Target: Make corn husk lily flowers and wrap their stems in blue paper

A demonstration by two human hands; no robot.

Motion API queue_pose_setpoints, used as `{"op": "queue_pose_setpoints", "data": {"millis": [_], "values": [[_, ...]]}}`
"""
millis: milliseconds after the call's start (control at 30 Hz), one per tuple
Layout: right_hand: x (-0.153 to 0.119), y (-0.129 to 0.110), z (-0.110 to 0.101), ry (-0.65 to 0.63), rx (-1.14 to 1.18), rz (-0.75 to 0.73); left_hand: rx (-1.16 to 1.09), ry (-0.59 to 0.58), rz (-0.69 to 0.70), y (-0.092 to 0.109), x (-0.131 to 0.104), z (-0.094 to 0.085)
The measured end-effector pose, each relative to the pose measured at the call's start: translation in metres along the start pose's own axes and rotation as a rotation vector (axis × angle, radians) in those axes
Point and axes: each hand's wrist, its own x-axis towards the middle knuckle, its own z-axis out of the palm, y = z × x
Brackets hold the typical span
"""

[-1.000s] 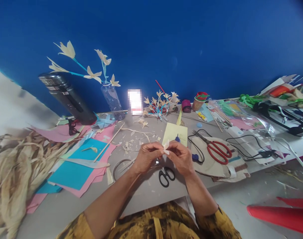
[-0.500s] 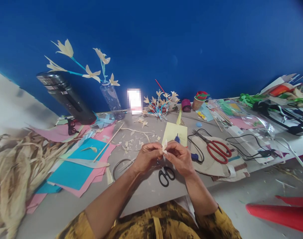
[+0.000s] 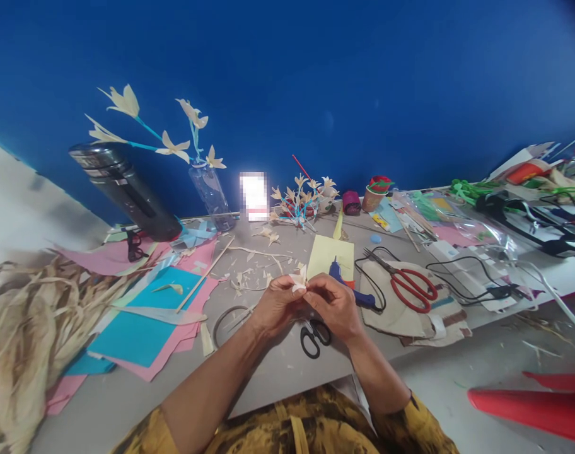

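Observation:
A small cream flower [image 3: 299,277], seemingly made of dried husk, is pinched between both hands over the middle of the table. My left hand [image 3: 278,304] grips it from the left, thumb and fingers pressed together. From the right, the fingertips of my right hand [image 3: 335,306] close on its lower part, and they hide some of it. Black-handled scissors [image 3: 316,338] lie just below my hands. Beyond my right hand rests a blue glue gun [image 3: 335,270], partly on a yellow paper sheet [image 3: 319,250].
Red-handled scissors [image 3: 413,290] lie on a cloth at right, near a white power strip [image 3: 458,265]. Husk flowers on blue stems [image 3: 301,200] stand at the back. Blue paper [image 3: 140,321] and dried husks [image 3: 20,340] cover the left. A dark flask [image 3: 131,192] leans there.
The flower has turned and shifted slightly left in my fingers, showing more of its petals. My right hand has moved a little left and down, uncovering more of the glue gun.

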Motion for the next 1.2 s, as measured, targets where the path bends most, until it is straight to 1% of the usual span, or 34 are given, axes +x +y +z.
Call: {"op": "queue_pose_setpoints", "data": {"millis": [100, 233, 300, 533, 667, 867, 1000, 1100, 1200], "values": [[0.001, 0.000, 0.000, -0.022, 0.086, 0.034, 0.006, -0.002, -0.005, -0.001, 0.000, -0.001], [0.000, -0.002, 0.001, -0.075, 0.219, 0.135, 0.027, -0.038, -0.028, 0.000, 0.001, -0.004], [0.000, -0.002, 0.001, -0.083, 0.243, 0.147, 0.037, -0.044, -0.036, 0.001, 0.001, -0.006], [0.000, -0.003, 0.001, -0.085, 0.145, 0.112, 0.090, -0.056, -0.019, 0.000, 0.002, -0.010], [0.001, -0.003, 0.000, -0.084, 0.121, 0.105, 0.120, -0.079, -0.003, 0.002, 0.002, -0.009], [0.001, -0.004, 0.001, -0.076, 0.101, 0.104, 0.186, -0.038, 0.039, 0.004, 0.003, -0.007], [0.001, -0.007, 0.001, -0.076, 0.086, 0.108, 0.182, -0.054, 0.045, 0.004, 0.001, -0.005], [0.002, -0.008, 0.000, -0.059, 0.020, 0.075, 0.161, -0.042, 0.085, 0.017, 0.000, -0.003], [0.002, -0.005, -0.001, -0.025, -0.066, 0.055, 0.005, 0.059, 0.249, 0.046, -0.002, -0.002]]}}
